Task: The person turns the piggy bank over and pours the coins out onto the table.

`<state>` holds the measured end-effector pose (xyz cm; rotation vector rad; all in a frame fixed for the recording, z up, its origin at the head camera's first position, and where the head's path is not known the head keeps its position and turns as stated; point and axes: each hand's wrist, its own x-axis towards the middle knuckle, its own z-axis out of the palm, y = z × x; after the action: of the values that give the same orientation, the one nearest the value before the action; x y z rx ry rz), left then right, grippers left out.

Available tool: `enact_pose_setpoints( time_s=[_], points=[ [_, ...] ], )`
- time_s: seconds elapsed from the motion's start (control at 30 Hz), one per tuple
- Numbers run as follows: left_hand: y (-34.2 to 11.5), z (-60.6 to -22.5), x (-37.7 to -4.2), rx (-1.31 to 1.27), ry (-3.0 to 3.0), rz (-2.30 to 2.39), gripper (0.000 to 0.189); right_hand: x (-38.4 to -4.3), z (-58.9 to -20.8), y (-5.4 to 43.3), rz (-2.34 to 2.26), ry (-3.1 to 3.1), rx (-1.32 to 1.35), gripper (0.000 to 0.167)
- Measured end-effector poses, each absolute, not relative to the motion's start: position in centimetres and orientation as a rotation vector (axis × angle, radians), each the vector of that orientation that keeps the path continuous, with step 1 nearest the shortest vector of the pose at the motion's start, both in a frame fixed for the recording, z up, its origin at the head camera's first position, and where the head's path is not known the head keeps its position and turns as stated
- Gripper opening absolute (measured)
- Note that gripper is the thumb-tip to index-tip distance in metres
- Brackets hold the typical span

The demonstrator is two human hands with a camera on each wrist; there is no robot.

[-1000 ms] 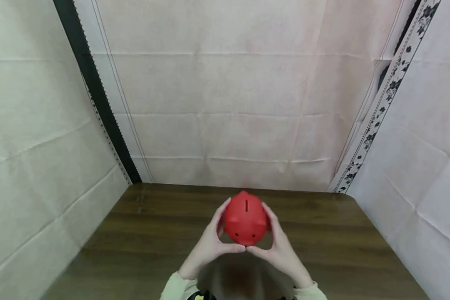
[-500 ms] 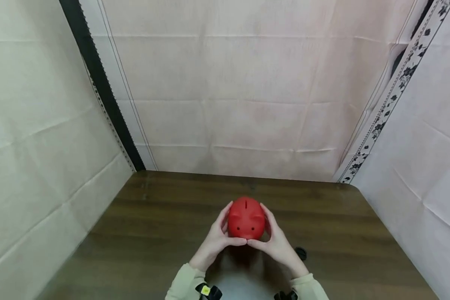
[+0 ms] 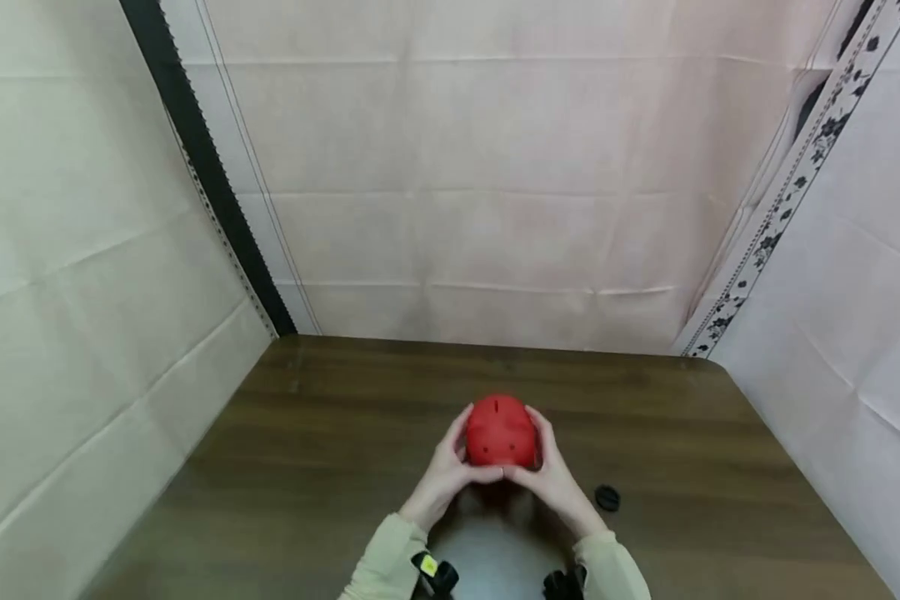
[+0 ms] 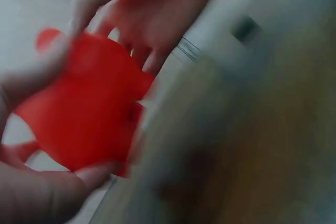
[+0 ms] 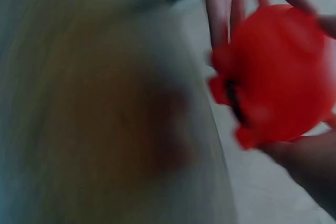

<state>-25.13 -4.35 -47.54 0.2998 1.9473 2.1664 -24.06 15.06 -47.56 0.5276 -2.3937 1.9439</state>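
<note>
Red and rounded, the piggy bank (image 3: 501,435) is sitting above the dark table (image 3: 360,408) midway between the left hand (image 3: 446,475) and the right hand (image 3: 558,477), neither nearer, its slot (image 3: 497,407) running near to far as both are gripping its sides, while a black disc (image 3: 607,498) is lying rightward.

In the head view, a pale, fold-creased sheet (image 3: 480,167) forms the wall at 12 o'clock, with a whitish left panel (image 3: 67,250) at 9 and a right panel (image 3: 870,275) at 3. A black band (image 3: 210,171) slants down at 10 o'clock, a floral-printed strip (image 3: 795,187) at 2. The dark wood-grain table (image 3: 345,442) spreads toward 6 o'clock, where a pale sheen (image 3: 495,554) lights its surface.
</note>
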Motion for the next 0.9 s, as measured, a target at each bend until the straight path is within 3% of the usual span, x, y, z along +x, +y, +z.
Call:
enact_pose_setpoints(
  time_s=[0.17, 0.33, 0.5, 0.6, 0.7, 0.83, 0.9],
  points=[
    [-4.1, -49.5, -25.9, 0.296, 2.021, 2.101, 0.101, -25.2, -49.2, 15.9, 1.908, -2.507, 0.546, 0.097],
    [-4.8, -45.6, -24.8, 0.386, 2.115, 2.136, 0.1, -24.4, -45.9, 15.5, 1.87, -2.368, 0.674, 0.097],
    [-5.8, -39.4, -22.7, 0.856, 2.26, 2.17, 0.1, -21.9, -40.2, 14.7, 1.64, -1.995, 0.951, 0.107],
    [-6.3, -38.3, -22.4, 1.127, 2.235, 2.166, 0.103, -21.7, -39.4, 14.3, 1.593, -1.823, 1.072, 0.107],
    [-6.0, -40.8, -23.6, 0.964, 2.15, 2.197, 0.1, -23.2, -41.9, 14.0, 1.818, -1.881, 1.001, 0.102],
    [-4.9, -46.1, -25.6, 0.509, 2.069, 2.161, 0.093, -25.4, -47.0, 14.4, 2.235, -2.136, 0.572, 0.099],
    [-4.5, -48.0, -26.4, 0.439, 2.084, 2.11, 0.092, -26.1, -48.8, 14.8, 2.307, -2.203, 0.435, 0.1]
  ],
)
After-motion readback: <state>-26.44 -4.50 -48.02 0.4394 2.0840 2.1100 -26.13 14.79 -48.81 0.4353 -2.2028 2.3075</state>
